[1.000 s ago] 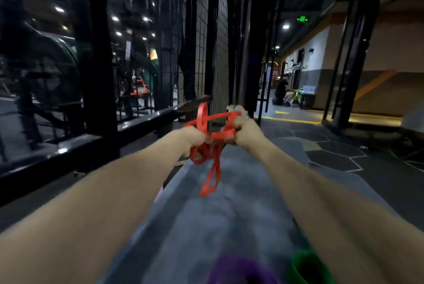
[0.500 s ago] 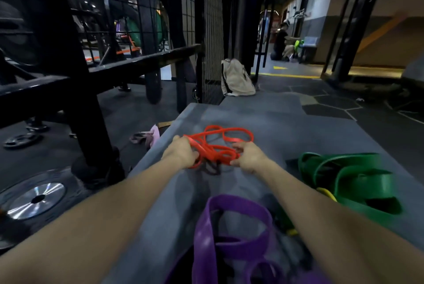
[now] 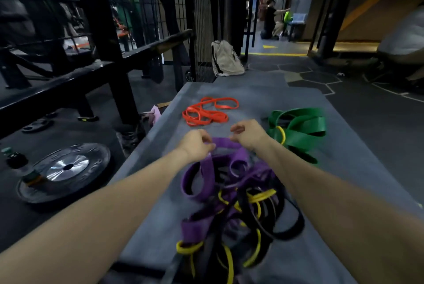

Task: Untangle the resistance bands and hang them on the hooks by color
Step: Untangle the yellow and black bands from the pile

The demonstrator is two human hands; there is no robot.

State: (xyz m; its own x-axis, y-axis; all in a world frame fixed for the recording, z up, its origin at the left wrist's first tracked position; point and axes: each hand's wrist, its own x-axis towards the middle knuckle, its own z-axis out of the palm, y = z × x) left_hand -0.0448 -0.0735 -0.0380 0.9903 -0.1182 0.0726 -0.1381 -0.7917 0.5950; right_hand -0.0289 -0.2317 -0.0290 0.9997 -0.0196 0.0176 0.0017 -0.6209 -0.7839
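Observation:
A tangle of purple bands [image 3: 206,169], black bands [image 3: 289,221] and thin yellow bands [image 3: 259,198] lies on the grey mat [image 3: 344,169] in front of me. My left hand [image 3: 197,143] pinches the top loop of a purple band. My right hand [image 3: 249,133] hovers with curled fingers at the same loop's right end; whether it holds the loop is unclear. The red bands [image 3: 206,111] lie loose on the mat beyond my hands. A pile of green bands [image 3: 298,127] sits to the right, with a yellow loop in it.
A weight plate [image 3: 64,169] and a bottle [image 3: 25,169] lie on the dark floor at left. Black rack beams [image 3: 68,81] and a mesh panel [image 3: 202,19] stand beyond. A beige bag [image 3: 226,58] leans at the mat's far end. A person [image 3: 270,19] crouches far back.
The red bands were lowered from mid-air onto the mat and let go. Both hands pulled back toward me to the purple band's top loop. The view tilted down.

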